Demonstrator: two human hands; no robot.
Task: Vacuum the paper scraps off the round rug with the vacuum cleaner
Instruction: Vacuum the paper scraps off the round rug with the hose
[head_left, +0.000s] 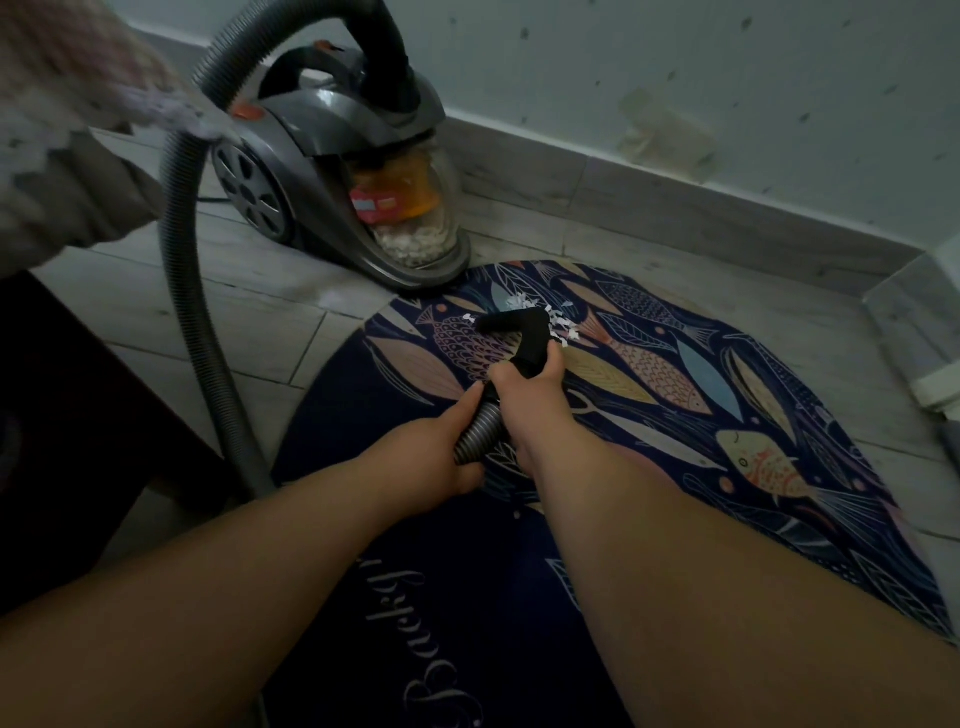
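Observation:
A round dark blue rug with a fish pattern lies on the tiled floor. White paper scraps lie in a small heap near its far edge. The black bent nozzle handle points down onto the scraps. My right hand grips the black handle just behind the bend. My left hand grips the ribbed grey hose right behind it. The grey canister vacuum cleaner stands beyond the rug, its clear bin holding white bits.
The hose loops from the canister down the left side over the floor. A dark piece of furniture stands at the left with pale fabric above it. A wall with a skirting board runs behind the rug.

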